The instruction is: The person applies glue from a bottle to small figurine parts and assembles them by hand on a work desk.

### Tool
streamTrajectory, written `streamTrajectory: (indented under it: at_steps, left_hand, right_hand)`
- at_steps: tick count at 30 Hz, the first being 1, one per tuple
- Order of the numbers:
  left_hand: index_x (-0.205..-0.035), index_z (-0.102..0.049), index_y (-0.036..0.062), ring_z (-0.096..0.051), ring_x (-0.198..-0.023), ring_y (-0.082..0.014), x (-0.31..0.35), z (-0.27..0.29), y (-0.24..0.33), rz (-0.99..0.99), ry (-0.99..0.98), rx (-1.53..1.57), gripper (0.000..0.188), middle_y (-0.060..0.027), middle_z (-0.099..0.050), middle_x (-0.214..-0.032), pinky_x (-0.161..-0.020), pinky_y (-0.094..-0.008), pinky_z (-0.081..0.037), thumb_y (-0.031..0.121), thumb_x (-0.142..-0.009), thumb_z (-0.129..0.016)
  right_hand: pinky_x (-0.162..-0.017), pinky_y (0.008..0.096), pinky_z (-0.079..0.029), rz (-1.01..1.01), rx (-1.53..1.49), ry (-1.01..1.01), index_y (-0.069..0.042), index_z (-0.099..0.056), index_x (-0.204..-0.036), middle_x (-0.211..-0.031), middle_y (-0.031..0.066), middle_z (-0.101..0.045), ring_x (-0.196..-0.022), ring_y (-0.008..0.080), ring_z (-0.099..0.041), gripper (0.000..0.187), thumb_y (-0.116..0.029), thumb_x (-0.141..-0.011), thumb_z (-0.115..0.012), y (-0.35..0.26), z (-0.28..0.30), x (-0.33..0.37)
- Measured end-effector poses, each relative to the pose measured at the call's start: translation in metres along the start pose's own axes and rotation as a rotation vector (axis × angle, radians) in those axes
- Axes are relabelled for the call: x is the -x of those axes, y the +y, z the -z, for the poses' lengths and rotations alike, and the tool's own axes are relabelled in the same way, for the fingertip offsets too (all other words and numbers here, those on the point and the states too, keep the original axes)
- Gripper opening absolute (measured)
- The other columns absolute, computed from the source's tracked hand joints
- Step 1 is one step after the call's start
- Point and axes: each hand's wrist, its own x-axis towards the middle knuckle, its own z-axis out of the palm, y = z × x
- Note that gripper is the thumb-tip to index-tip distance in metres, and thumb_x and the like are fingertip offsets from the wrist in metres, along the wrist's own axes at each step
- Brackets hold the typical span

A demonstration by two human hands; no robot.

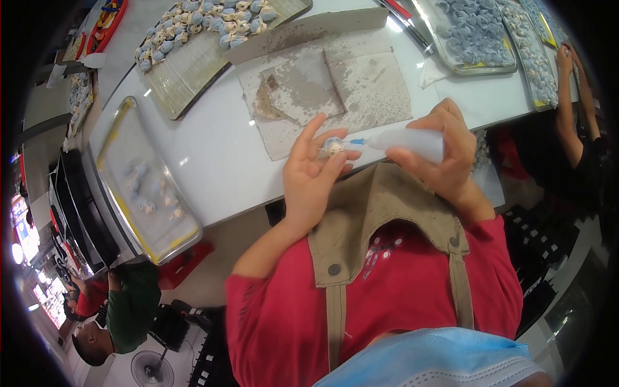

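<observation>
Between the thumb and fingers of my left hand (pixel 311 173) is a small rounded blue-and-cream figure piece (pixel 334 146). My right hand (pixel 446 149) is wrapped round a white squeeze bottle (pixel 412 142) lying nearly level. Its thin blue nozzle (pixel 356 141) points left, and the tip reaches the piece or stops just beside it; I cannot tell which. Both hands are above the near edge of the white table, in front of a stained, flattened piece of cardboard (pixel 377 84).
A tray (pixel 158 219) with a few pieces lies at the left. A board (pixel 177 87) heaped with blue-and-cream pieces is at the far left. Another tray (pixel 480 68) of blue pieces stands far right, near a dark pen-like tool (pixel 416 37). Other people are at both sides.
</observation>
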Motion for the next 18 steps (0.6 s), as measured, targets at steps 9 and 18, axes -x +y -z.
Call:
streamTrajectory:
  at_steps: [9, 18]
  left_hand:
    - [-0.138, -0.026, 0.0041, -0.06, -0.095, -0.0208, -0.003, -0.001, -0.001, 0.034, -0.031, 0.013, 0.057, -0.0144, -0.049, -0.12, -0.074, -0.0243, -0.05, 0.001, -0.087, -0.053]
    - [-0.129, -0.035, 0.0026, -0.058, -0.101, -0.0219, -0.005, 0.014, 0.0, 0.108, -0.051, 0.241, 0.047, -0.0148, -0.05, -0.121, -0.079, -0.0238, -0.05, 0.002, -0.086, -0.054]
  right_hand:
    - [-0.052, 0.0267, -0.036, 0.063, -0.028, -0.044, -0.001, -0.057, -0.078, -0.067, 0.0074, -0.051, -0.059, 0.0183, -0.045, 0.03, -0.012, -0.061, -0.08, 0.006, 0.0, -0.002]
    - [-0.066, 0.0258, -0.044, -0.291, -0.212, 0.151, 0.0, -0.057, -0.09, -0.08, 0.0066, -0.058, -0.074, 0.0135, -0.055, 0.024, -0.016, -0.077, -0.07, 0.029, -0.028, -0.006]
